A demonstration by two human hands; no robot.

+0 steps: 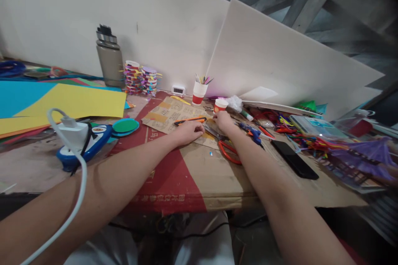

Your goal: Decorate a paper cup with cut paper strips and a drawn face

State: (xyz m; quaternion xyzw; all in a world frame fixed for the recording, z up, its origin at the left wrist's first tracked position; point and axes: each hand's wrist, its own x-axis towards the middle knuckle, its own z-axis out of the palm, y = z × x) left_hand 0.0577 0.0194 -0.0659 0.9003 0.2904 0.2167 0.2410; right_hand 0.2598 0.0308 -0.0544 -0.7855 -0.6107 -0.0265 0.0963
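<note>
My left hand (190,131) rests on a brown printed cardboard piece (169,114), its fingers curled together. Just behind it lies an orange and black utility knife (183,121). My right hand (223,121) is bent down in front of a small red and white paper cup (220,103), with its fingertips drawn together. What either hand holds, if anything, is too small or hidden to make out. Scissors with red-orange handles (228,153) lie below my right hand, partly covered by the wrist. A blue glue gun (253,133) is right of that wrist.
Left are yellow paper sheets (81,99), a grey bottle (109,58), ribbon-wrapped cup stacks (133,78) and a blue power strip (93,145) whose white cable (83,182) crosses my left forearm. A pen cup (199,92) stands behind. A black phone (294,159) and craft pieces lie right.
</note>
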